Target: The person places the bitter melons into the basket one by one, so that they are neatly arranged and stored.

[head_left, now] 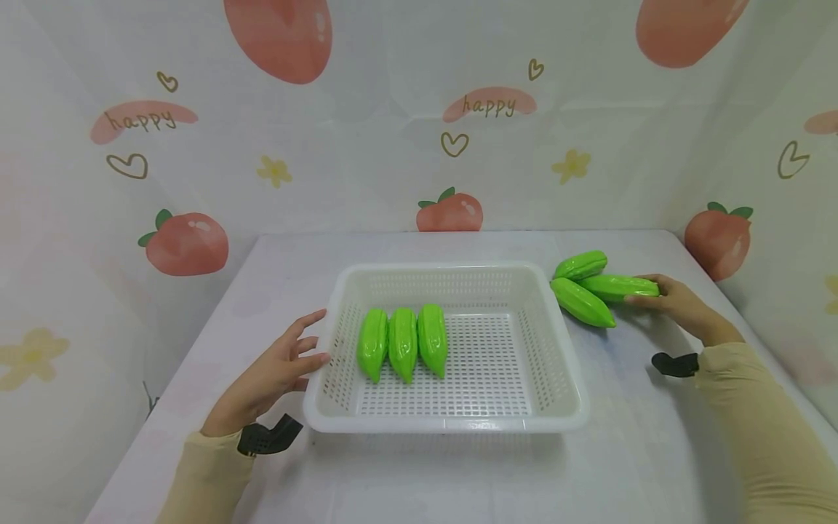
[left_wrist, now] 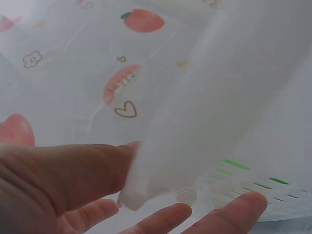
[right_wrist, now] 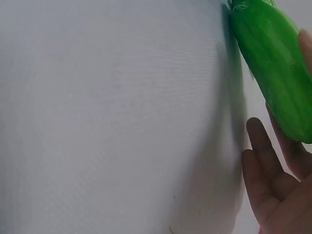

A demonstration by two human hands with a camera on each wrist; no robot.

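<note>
A peach-printed backdrop (head_left: 366, 160) fills the upper frame behind the white table (head_left: 425, 480). On my head feed, three green gourds (head_left: 402, 346) lie side by side in the left half of a white perforated basket (head_left: 445, 424) at centre. The left hand (head_left: 271, 375) — fingers spread — touches its left rim. At frame right, the right hand (head_left: 684, 309) pinches the outermost gourd (head_left: 615, 288) by its right end — two more gourds (head_left: 583, 303) lie just beside it.
</note>
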